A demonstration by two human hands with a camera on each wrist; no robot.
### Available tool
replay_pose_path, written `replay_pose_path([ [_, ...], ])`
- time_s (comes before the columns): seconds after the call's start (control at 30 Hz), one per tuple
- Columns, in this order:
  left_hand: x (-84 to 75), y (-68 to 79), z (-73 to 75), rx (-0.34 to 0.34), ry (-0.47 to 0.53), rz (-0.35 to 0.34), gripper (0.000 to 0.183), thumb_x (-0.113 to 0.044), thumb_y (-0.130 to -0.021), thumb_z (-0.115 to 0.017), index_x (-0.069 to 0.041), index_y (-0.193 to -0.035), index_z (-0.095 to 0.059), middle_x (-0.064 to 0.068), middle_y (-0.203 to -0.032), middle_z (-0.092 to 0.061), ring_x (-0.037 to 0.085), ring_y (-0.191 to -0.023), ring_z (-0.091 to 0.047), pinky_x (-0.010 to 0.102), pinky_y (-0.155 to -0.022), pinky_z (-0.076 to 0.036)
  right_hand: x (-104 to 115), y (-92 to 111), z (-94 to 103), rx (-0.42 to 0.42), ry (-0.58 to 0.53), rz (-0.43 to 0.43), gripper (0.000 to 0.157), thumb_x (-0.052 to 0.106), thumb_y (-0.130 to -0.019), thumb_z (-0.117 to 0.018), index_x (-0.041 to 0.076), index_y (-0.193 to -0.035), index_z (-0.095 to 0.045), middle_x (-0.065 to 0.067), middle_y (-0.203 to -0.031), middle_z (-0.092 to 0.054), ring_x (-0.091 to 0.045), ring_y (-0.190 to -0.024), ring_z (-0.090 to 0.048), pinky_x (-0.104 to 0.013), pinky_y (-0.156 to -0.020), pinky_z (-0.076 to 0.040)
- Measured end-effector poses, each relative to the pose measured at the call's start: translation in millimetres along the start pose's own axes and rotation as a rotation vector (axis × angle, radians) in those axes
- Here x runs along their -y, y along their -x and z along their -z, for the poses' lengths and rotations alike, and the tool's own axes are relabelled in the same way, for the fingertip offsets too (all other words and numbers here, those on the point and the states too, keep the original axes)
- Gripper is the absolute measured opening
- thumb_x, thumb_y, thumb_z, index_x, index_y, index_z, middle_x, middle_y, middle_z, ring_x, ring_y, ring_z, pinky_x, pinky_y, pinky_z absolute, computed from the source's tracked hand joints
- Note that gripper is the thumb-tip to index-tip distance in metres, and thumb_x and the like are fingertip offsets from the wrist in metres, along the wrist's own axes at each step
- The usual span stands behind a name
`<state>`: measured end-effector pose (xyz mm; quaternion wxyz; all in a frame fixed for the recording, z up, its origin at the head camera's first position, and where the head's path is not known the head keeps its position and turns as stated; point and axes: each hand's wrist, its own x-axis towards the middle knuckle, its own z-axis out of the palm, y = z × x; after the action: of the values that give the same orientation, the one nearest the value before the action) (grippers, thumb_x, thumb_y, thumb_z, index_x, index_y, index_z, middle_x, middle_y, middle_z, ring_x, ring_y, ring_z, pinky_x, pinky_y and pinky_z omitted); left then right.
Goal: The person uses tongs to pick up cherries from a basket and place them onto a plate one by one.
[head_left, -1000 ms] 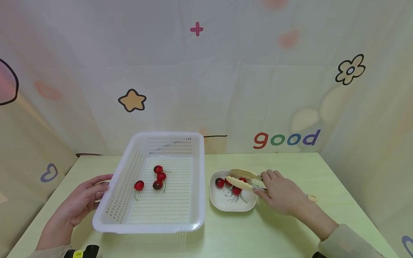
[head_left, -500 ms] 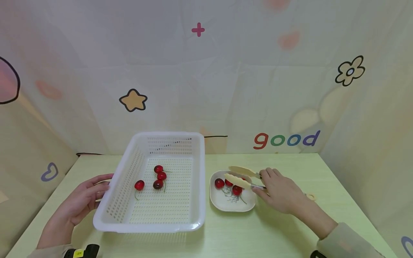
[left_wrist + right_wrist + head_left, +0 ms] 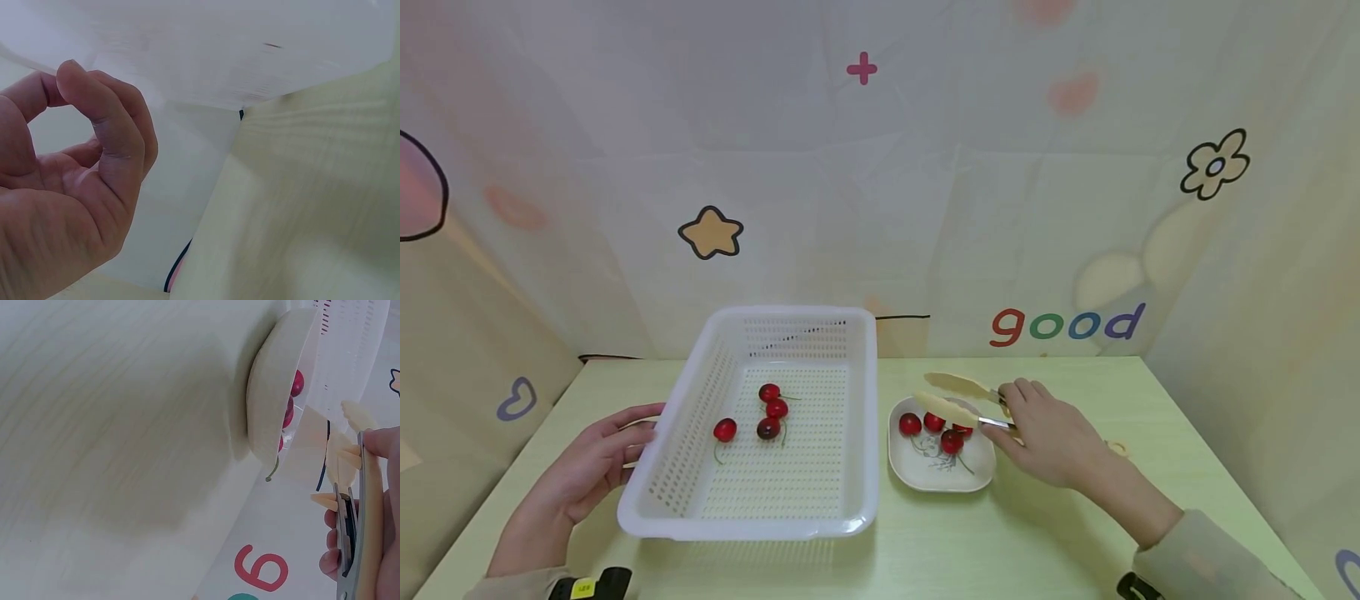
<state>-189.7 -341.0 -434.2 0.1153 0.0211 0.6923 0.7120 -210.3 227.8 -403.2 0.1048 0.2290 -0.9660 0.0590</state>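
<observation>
My left hand (image 3: 598, 467) is at the left side of a white plastic basket (image 3: 867, 417), its loosely bent fingers touching the outer wall close below the rim. In the left wrist view those fingers (image 3: 112, 134) reach up to the basket's side (image 3: 206, 56). Several cherries (image 3: 768, 428) with stems lie inside the basket. My right hand (image 3: 1052, 433) grips tongs (image 3: 951, 410), cream-tipped with metal arms, their tips spread apart over a small white dish (image 3: 936, 482). Several more cherries (image 3: 952, 442) sit in that dish. Nothing is between the tong tips (image 3: 356, 415).
Both containers stand on a pale green table (image 3: 940, 550), the dish just right of the basket. A printed curtain (image 3: 880, 208) hangs behind the table and along its sides.
My right hand has raised the tongs a little and drawn them back from the cherries in the dish, the tips moving up and left. My left hand and the basket have stayed put.
</observation>
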Motion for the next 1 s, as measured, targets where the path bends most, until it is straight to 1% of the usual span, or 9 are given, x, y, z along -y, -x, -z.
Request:
replay_pose_path([
  [0.27,0.3,-0.4,-0.4,-0.011,-0.01,0.005,0.021,-0.018,-0.108,-0.055,-0.032,-0.122,-0.062,-0.003,-0.112,-0.073,0.023,-0.095,-0.074,0.04,-0.08,-0.06,6,-12,6.2,-0.027,-0.012,0.024,0.046,0.045,-0.1,-0.064,0.003,-0.117,-0.058,-0.003,-0.097,-0.054,-0.019,-0.085,-0.05,-0.032,-0.065,-0.048],
  [0.43,2.0,-0.9,0.5,-0.001,0.006,0.005,0.022,-0.017,-0.108,-0.054,-0.033,-0.121,-0.062,-0.003,-0.112,-0.073,0.024,-0.095,-0.074,0.041,-0.081,-0.06,10,-21,13.0,-0.043,-0.029,0.026,0.044,0.044,-0.099,-0.064,0.005,-0.117,-0.057,-0.005,-0.1,-0.055,-0.02,-0.088,-0.052,-0.034,-0.067,-0.05],
  [0.63,2.8,-1.1,0.8,0.02,0.027,-0.007,0.023,-0.016,-0.108,-0.053,-0.033,-0.119,-0.064,-0.003,-0.112,-0.074,0.023,-0.095,-0.074,0.041,-0.08,-0.06,15,-27,22.2,-0.043,-0.044,0.022,0.047,0.045,-0.099,-0.064,0.004,-0.12,-0.056,-0.007,-0.105,-0.057,-0.022,-0.093,-0.054,-0.037,-0.072,-0.053],
  [0.8,2.4,-1.1,-0.1,0.049,0.05,-0.032,0.025,-0.013,-0.109,-0.051,-0.031,-0.12,-0.065,-0.001,-0.111,-0.075,0.023,-0.094,-0.075,0.041,-0.078,-0.061,23,-32,29.5,-0.043,-0.069,0.052,0.049,0.046,-0.1,-0.063,0.003,-0.123,-0.056,-0.009,-0.109,-0.059,-0.021,-0.094,-0.056,-0.038,-0.074,-0.054],
  [1.0,2.9,-1.1,-0.7,0.071,0.069,-0.046,0.026,-0.012,-0.109,-0.05,-0.029,-0.121,-0.065,0.001,-0.112,-0.075,0.024,-0.095,-0.075,0.041,-0.077,-0.061,36,-38,32.0,-0.053,-0.083,0.104,0.051,0.046,-0.1,-0.064,0.003,-0.125,-0.056,-0.007,-0.113,-0.059,-0.018,-0.091,-0.056,-0.035,-0.073,-0.054],
])
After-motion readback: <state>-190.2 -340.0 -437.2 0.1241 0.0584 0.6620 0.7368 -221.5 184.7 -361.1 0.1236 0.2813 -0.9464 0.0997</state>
